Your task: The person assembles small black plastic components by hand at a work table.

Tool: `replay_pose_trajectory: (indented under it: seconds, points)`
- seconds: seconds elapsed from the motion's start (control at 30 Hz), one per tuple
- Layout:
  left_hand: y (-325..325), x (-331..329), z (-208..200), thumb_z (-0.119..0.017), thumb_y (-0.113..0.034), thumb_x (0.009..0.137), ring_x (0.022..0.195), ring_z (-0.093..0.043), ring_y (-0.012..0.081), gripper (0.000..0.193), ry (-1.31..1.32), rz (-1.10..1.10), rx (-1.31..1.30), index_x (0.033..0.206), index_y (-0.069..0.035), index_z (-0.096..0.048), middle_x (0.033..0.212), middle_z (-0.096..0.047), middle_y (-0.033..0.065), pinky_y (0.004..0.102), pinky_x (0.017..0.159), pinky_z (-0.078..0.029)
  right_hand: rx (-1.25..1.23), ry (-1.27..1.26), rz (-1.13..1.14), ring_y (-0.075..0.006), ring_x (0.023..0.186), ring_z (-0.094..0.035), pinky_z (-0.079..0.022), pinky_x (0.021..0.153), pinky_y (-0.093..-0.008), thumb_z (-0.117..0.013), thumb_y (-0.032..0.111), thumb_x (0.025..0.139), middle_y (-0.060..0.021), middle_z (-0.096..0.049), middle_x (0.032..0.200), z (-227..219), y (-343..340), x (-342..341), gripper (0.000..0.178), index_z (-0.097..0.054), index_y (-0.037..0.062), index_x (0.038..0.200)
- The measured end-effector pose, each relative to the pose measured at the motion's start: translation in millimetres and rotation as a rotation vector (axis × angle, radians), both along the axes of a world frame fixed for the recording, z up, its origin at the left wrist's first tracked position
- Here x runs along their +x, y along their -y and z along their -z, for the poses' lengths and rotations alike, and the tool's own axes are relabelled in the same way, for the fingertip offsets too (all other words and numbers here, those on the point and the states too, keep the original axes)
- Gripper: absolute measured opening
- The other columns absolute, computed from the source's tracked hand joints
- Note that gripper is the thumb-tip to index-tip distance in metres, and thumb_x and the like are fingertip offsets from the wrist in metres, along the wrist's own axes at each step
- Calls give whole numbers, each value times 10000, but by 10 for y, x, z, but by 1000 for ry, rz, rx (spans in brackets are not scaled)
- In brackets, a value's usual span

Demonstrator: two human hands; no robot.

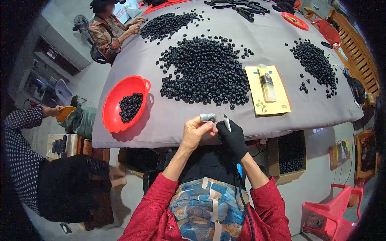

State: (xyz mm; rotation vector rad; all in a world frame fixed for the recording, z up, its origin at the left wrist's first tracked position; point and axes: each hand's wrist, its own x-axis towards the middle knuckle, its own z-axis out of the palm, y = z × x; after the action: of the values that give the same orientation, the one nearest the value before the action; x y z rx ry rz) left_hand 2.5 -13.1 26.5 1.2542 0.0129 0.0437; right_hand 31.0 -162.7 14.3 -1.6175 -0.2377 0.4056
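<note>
My left hand (196, 131) is bare except for a grey wrap (208, 117) around the index finger. Its thumb and index finger pinch a small dark piece at their tips, mostly covered by the fingers. Close beside it, my right hand (234, 140) wears a black glove and grips a craft knife (227, 123), the pointed blade sticking up past the fingers. Both hands are over the table's near edge. Beyond them spreads a large pile of small black round parts (205, 70), many with a hole in the middle.
Left of the pile sits a red scalloped basin (110, 106) with black parts inside. A yellow booklet (267, 90) with a clear-and-black package (267, 83) lies to the right. More piles (315, 66) are farther off. One person (108, 32) sits far left; another (52, 160) bends near left.
</note>
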Motion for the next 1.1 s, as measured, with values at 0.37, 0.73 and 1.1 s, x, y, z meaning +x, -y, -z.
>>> replay_pose_trajectory:
  seconds: [0.37, 0.73, 1.1]
  points:
    - [-101, -73, 158, -552, -16, 812, 625, -574, 89, 200, -51, -46, 22, 1005, 15, -594, 780, -625, 58, 208, 570, -483, -48, 121, -77, -192, 798, -610, -472, 691, -302, -485, 278, 872, -119, -619, 855, -344, -26, -192, 297, -551, 23, 1008]
    - [-127, -60, 243, -565, -17, 810, 613, -560, 75, 208, -53, -37, -210, 1017, -3, -590, 772, -613, 35, 197, 553, -482, -179, 304, -69, -278, 861, -600, -472, 717, -337, -501, 248, 856, -147, -598, 966, -242, -58, -230, 281, -553, 57, 1056]
    - [-114, -68, 229, -556, -21, 821, 613, -548, 78, 195, -110, 7, -356, 1012, 12, -581, 784, -603, 39, 189, 575, -476, -161, 299, -95, -264, 835, -604, -471, 709, -330, -482, 249, 869, -144, -599, 949, -307, -47, -241, 269, -557, 59, 1044]
